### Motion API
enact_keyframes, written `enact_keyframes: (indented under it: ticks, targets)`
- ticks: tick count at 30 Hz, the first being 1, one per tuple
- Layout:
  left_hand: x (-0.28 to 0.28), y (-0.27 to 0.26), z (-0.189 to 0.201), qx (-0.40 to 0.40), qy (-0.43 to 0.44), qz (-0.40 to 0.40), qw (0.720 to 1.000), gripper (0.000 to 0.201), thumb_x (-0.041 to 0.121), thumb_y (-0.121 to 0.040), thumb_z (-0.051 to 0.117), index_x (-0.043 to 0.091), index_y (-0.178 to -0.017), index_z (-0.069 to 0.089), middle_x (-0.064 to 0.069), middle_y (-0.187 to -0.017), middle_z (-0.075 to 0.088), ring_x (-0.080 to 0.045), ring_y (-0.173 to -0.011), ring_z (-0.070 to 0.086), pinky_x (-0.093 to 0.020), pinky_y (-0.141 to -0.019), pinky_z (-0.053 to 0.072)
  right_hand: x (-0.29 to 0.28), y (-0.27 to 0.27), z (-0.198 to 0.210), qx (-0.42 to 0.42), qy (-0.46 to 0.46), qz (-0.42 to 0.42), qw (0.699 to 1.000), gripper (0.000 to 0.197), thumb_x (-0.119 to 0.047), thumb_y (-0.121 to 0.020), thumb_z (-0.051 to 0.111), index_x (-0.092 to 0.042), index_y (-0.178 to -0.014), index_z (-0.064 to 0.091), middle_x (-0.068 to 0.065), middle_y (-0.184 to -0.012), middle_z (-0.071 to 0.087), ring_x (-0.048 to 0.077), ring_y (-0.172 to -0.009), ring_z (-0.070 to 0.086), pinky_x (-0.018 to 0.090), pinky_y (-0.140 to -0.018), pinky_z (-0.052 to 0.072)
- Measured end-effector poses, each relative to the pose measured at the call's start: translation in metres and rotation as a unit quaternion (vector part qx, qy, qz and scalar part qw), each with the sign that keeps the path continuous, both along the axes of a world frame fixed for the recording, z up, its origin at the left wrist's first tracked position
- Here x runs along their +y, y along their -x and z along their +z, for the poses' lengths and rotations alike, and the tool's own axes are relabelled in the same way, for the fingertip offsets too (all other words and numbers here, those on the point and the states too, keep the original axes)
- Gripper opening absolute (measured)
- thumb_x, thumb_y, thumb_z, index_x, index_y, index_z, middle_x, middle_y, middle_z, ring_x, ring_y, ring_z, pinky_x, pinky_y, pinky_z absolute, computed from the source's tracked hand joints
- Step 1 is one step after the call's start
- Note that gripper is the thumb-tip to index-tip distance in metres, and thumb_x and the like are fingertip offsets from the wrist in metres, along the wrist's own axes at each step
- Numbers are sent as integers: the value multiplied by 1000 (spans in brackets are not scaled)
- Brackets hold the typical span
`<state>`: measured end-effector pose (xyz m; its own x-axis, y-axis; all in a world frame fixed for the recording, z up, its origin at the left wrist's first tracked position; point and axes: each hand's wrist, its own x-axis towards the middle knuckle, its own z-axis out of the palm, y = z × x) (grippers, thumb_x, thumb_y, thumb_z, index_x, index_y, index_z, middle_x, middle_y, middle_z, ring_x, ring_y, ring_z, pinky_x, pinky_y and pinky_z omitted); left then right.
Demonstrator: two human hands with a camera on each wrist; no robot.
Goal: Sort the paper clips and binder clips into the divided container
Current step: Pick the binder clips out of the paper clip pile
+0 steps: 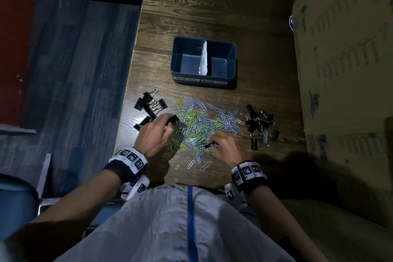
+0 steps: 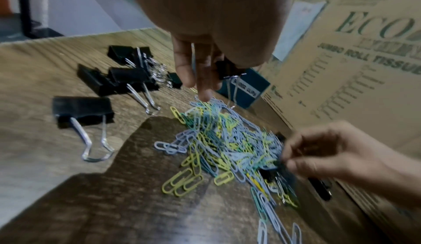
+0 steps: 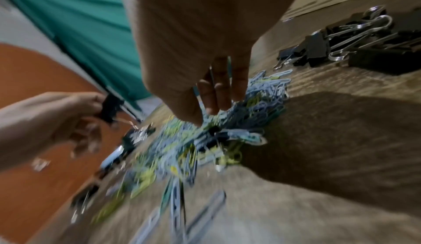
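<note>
The left hand (image 1: 154,134) is pinching a black binder clip (image 1: 172,120) above the paper clip pile (image 1: 202,125). The right hand (image 1: 226,147) is pinching a smaller binder clip (image 1: 207,145) at the pile's near edge. The divided container (image 1: 230,61) is sitting beyond, bare wooden table (image 1: 212,6) lying around it.

Worktop (image 1: 212,6): dark brown wood grain. Container (image 1: 230,57): dark blue, with a white divider (image 1: 203,59) and white labels (image 1: 186,79). Paper clips (image 1: 202,125): mixed lavender-blue, yellow-green and teal. Binder clips (image 1: 148,104): black bodies, silver wire handles. Wristbands (image 1: 129,158): white with black square markers. Cardboard box (image 1: 344,49), at 3 o'clock: tan with green print.
</note>
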<state>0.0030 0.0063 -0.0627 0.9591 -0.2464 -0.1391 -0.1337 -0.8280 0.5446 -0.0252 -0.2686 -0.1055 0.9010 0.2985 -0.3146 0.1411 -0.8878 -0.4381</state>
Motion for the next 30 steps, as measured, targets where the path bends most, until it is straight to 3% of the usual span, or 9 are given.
enact_keyframes:
  ticks: [3, 6, 10, 13, 15, 19, 23, 26, 30]
  targets:
    - [23, -6, 1, 12, 6, 41, 999, 29, 24, -103, 35, 18, -130, 45, -12, -111, 65, -30, -75, 64, -37, -66, 50, 6, 10, -5, 39, 33, 12, 999, 18, -33, -86, 63, -21, -98, 65, 1, -100, 63, 26, -89, 64, 45, -72, 56]
    - [48, -18, 2, 27, -23, 60, 998, 32, 21, -104, 34, 12, -133, 45, -15, -123, 58, -30, -88, 63, -42, -75, 49, 11, 19, -1, 26, 65, -17, 997, 30, -31, -84, 73, -16, -107, 61, 6, -108, 64, 27, -90, 65, 43, -70, 57]
    - [69, -42, -2, 66, -116, 29, 991, 24, 12, -98, 40, 11, -122, 45, -14, -115, 56, -29, -96, 53, -46, -75, 47, 15, 21, 1, 27, 70, -66, 995, 31, -25, -85, 74, -14, -109, 58, 6, -110, 62, 27, -96, 63, 43, -75, 57]
    - [73, -55, -5, 73, -153, -12, 985, 22, 19, -101, 39, 12, -120, 45, -13, -117, 59, -27, -99, 50, -40, -70, 41, 15, 18, 4, 25, 74, -75, 994, 26, -21, -84, 74, -12, -105, 62, 7, -110, 60, 26, -95, 63, 42, -76, 58]
    - [73, -61, -7, 73, -153, -17, 985, 23, 26, -102, 35, 13, -118, 46, -13, -118, 59, -27, -100, 49, -42, -71, 42, 15, 18, 6, 26, 80, -69, 994, 28, -18, -83, 74, -12, -107, 63, 9, -114, 58, 26, -95, 64, 41, -76, 59]
    - [69, -64, -10, 70, -165, -4, 984, 24, 30, -102, 34, 15, -118, 44, -11, -120, 56, -28, -103, 51, -51, -77, 50, 16, 19, 9, 15, 83, -51, 995, 24, -4, -81, 67, -9, -103, 62, 10, -105, 63, 29, -89, 65, 42, -72, 58]
    - [51, -58, -4, 16, -222, 4, 975, 27, 20, -96, 49, 7, -120, 47, -14, -114, 53, -31, -101, 50, -47, -67, 49, 16, 21, 11, 2, 86, -43, 995, 25, -1, -75, 65, -7, -100, 63, 11, -92, 67, 30, -81, 64, 39, -64, 56]
    - [30, -48, 3, -33, -249, -67, 966, 32, 13, -84, 61, 5, -113, 51, -14, -106, 54, -30, -95, 49, -44, -69, 50, 13, 22, 7, 1, 81, -50, 995, 26, -2, -74, 66, -11, -98, 62, 8, -88, 66, 28, -80, 64, 37, -62, 54]
    - [-9, -21, -6, 30, -262, -168, 950, 29, 17, -83, 59, 9, -111, 53, -10, -101, 60, -29, -93, 55, -41, -65, 48, 7, 23, 1, 1, 60, -66, 996, 24, -13, -75, 68, -15, -97, 60, 5, -88, 66, 27, -84, 63, 36, -59, 53]
